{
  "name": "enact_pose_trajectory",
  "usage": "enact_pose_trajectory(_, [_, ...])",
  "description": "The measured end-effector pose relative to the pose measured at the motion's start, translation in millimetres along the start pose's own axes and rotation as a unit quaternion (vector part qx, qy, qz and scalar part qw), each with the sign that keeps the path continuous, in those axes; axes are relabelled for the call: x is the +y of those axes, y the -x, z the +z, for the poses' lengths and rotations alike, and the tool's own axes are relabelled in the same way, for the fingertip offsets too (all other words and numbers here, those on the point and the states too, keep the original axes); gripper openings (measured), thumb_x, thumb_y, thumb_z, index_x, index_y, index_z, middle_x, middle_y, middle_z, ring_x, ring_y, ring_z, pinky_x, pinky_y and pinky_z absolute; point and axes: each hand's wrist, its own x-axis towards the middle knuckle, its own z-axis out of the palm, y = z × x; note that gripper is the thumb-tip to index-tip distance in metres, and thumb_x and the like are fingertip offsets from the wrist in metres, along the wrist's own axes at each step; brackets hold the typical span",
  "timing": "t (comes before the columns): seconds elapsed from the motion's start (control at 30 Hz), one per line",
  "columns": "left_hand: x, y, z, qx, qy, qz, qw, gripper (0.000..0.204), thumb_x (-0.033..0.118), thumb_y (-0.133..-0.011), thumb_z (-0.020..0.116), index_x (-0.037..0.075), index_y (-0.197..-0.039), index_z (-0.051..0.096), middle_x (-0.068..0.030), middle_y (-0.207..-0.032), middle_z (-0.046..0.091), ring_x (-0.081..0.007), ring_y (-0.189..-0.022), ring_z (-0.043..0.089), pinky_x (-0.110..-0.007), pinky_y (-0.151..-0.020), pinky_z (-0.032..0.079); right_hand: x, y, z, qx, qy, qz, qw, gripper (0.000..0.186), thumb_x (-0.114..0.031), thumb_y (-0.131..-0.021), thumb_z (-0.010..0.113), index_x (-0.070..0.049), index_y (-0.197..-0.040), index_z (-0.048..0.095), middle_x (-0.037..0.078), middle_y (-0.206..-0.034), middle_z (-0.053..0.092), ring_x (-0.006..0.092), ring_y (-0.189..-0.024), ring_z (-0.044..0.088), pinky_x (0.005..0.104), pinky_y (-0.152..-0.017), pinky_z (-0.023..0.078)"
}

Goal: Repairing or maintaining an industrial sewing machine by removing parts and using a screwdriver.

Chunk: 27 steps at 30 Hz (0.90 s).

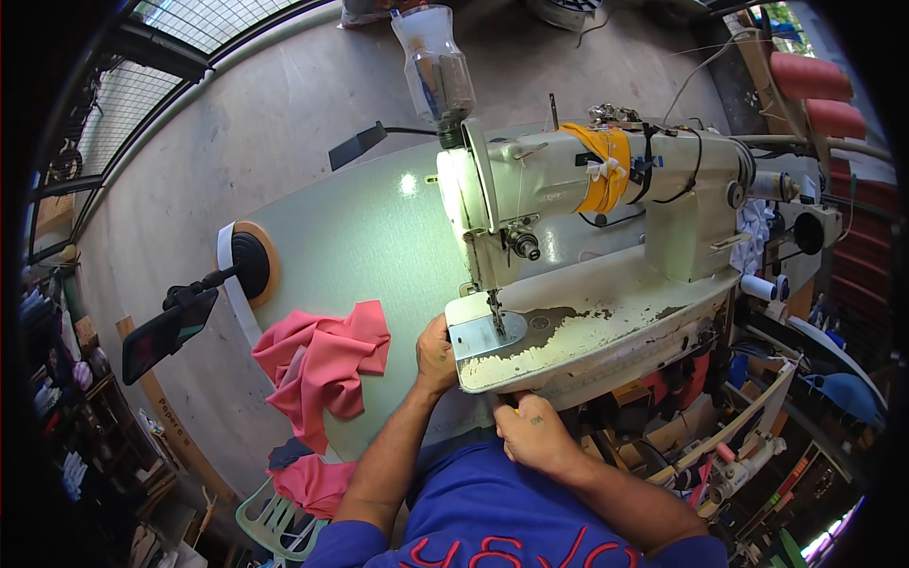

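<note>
"Looking down from the head camera, I see a white sewing machine right of centre on a pale green table. Its flat bed has chipped paint."

"Where are the hands?"

"The left hand is against the bed's left end. Its fingers pass out of sight behind the edge, so I cannot tell whether it grips. The right hand is just below the bed's front edge, fingers bent inward. The tips are hidden, and I cannot tell whether they close on anything."

"And between them?"

"The bed's left corner, with a shiny metal plate set into it. The presser foot stands over that plate."

"What else can I picture?"

"Crumpled pink cloth lies on the table, left of the left hand. More pink cloth hangs over a green chair. A yellow band wraps the machine's upper part, a clear bottle is near its left end, and a phone sits in a holder at far left."
</note>
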Motion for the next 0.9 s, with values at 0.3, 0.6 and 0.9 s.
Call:
enact_pose_trajectory(0.3, [-4.4, 0.1, -2.0, -0.015, -0.007, -0.026, 1.0, 0.034, 0.014, -0.077, 0.075, 0.003, -0.107, 0.065, -0.0114, -0.093, 0.068, -0.0201, -0.081, 0.066, -0.031, -0.074, 0.052, 13.9, -6.6, 1.5, -0.007, 0.01, -0.013, 1.0, 0.03, -0.018, -0.089, 0.05, 0.005, -0.072, 0.053, 0.009, -0.052, 0.051, 0.017, -0.038, 0.05, 0.0319, -0.037, 0.04])
enact_pose_trajectory(0.6, [-2.3, 0.2, -1.6, -0.008, 0.006, -0.033, 0.999, 0.034, 0.015, -0.077, 0.076, 0.004, -0.107, 0.066, -0.0113, -0.092, 0.068, -0.0203, -0.081, 0.066, -0.031, -0.073, 0.052, 14.9, -5.7, 1.3, -0.03, 0.002, 0.011, 0.999, 0.028, -0.019, -0.092, 0.049, 0.008, -0.099, 0.052, 0.008, -0.062, 0.052, 0.0159, -0.04, 0.051, 0.0311, -0.038, 0.041])
enact_pose_trajectory(0.9, [3.7, -1.4, -2.3, -0.019, 0.012, -0.059, 0.998, 0.035, 0.015, -0.076, 0.077, 0.004, -0.107, 0.066, -0.0124, -0.094, 0.069, -0.0218, -0.083, 0.067, -0.032, -0.074, 0.052, 20.6, -6.4, 0.6, -0.03, 0.059, -0.003, 0.998, 0.031, -0.019, -0.094, 0.049, 0.008, -0.108, 0.052, 0.009, -0.062, 0.054, 0.0162, -0.041, 0.053, 0.0313, -0.039, 0.043])
